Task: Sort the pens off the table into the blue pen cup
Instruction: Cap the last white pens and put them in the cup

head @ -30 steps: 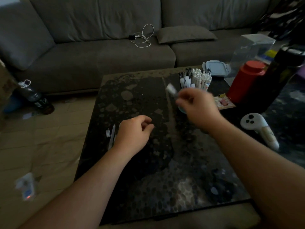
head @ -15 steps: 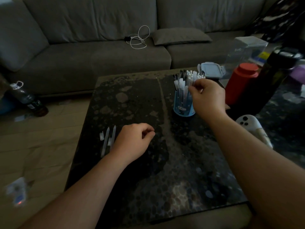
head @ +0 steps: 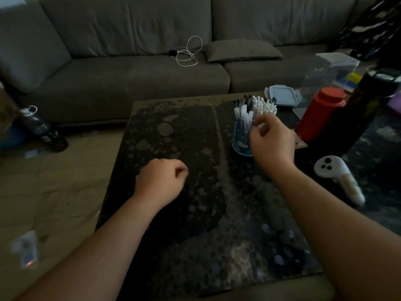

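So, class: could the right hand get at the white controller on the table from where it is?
Probably yes. The right hand is beside the blue pen cup, and bare table lies between it and the white controller; nothing blocks the way.
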Tool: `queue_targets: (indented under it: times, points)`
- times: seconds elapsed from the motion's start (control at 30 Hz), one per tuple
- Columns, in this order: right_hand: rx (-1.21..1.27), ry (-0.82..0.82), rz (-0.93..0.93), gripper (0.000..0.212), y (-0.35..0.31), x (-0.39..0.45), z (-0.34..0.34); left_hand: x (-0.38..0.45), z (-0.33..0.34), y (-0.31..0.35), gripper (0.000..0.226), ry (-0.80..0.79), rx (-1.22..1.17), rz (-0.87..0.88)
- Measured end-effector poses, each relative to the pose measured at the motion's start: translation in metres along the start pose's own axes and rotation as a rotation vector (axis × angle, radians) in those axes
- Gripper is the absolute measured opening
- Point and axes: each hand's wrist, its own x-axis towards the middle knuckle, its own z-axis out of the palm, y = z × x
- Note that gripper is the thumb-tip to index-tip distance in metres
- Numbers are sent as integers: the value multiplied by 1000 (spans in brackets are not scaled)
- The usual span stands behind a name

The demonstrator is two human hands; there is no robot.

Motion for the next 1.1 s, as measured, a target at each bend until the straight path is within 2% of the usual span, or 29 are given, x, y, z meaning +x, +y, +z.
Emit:
queue_targets:
  times: [0.1,0.17,0.23,0.37,0.47,0.57,0.8,1.0,1.1]
  points:
    - [-5,-254,-117,17,-18,-23,16,10,-17,-35,17,18,-5,-182]
    - [-113,-423,-288,17,-25,-41,35,14,-24,-58,17,-23,-1,-273]
    - [-204,-529,-459,16,-27,-58,56,15,-28,-71,18,-65,4,-345]
    - [-230,-662,-553,18,-33,-77,77,15,-26,-71,18,-116,-2,-392]
    - [-234,-715,-562,19,-34,-82,82,16,-21,-68,11,-177,-13,-405]
    - [-232,-760,-554,20,-35,-85,86,16,-22,-62,23,-236,-46,-409]
    - [-296,-824,-427,25,-40,-89,99,3,-19,-21,22,-271,41,-321]
    - [-331,-896,-381,32,-40,-85,101,-3,-14,-13,27,-273,-34,-291]
    - [-350,-904,-353,35,-39,-82,99,-5,-10,-14,27,-287,-169,-316]
